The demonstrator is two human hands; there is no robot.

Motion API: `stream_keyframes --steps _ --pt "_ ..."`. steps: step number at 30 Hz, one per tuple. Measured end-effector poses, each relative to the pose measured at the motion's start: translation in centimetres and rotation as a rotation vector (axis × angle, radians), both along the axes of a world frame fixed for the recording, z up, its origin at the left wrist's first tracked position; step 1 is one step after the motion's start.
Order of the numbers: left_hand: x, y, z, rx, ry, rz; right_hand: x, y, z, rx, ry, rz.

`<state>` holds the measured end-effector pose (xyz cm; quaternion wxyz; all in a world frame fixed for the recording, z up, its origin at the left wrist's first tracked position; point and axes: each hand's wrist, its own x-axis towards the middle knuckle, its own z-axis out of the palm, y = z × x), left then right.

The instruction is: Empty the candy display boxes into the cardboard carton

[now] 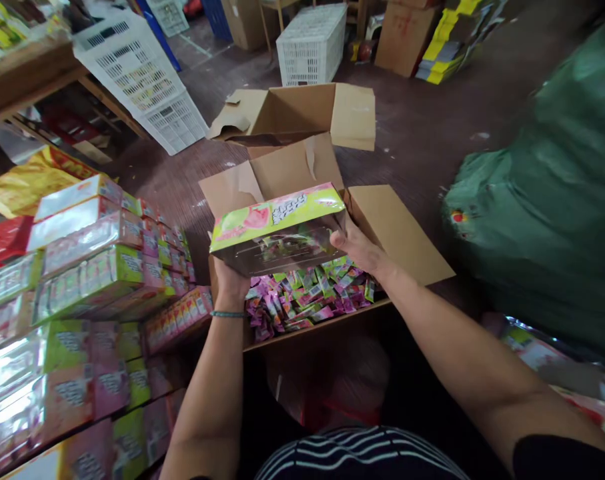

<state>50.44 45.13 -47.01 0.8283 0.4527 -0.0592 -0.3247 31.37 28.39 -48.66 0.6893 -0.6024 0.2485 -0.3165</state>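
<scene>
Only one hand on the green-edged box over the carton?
No: the left hand and the right hand both hold the box, one near each end.

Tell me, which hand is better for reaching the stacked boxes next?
Probably the left hand: it holds the display box at the end nearer the stacked boxes; the right hand grips the far end.

Box (242, 255) (lime-green printed side (309, 209) uppermost) in both hands' fingers (338, 239), above packets (307, 300).
</scene>
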Motion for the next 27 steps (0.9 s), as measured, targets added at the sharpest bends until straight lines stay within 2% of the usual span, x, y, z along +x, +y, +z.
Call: stream_keyframes --steps 4,9,14,16,18,21,24,27 --pt "-0.3 0.3 -0.3 0.025 0.062 -0.067 -0.5 -0.3 0.1 -0.077 -0.073 0.024" --pt "-0.3 1.3 0.3 -0.018 -0.004 -0.047 -1.1 0.5 0.0 -0.103 -0.02 -0.008" --pt "-0.5 2.0 1.4 -0.003 0.035 -0.247 -1.7 0.5 -0.8 -0.021 -0.115 -0.328" --pt "-0.4 2.4 2.2 0.058 0.043 -0.24 -2.5 0.7 -0.6 0.011 -0.158 -0.5" --pt "0.0 2.8 3.0 0.165 0.049 -0.173 -4.3 0.7 0.2 0.024 -0.174 -0.651" --pt "1.1 3.4 3.8 0.28 0.061 -0.148 -10.2 0.1 1.8 -0.079 -0.068 -0.86" --pt "1.9 3.8 4.3 0.372 0.113 -0.186 -20.5 0.8 4.0 -0.274 0.287 -1.236" --pt "2.3 4.9 4.5 0.412 0.143 -0.183 -31.5 3.7 5.3 -0.477 0.73 -1.585"
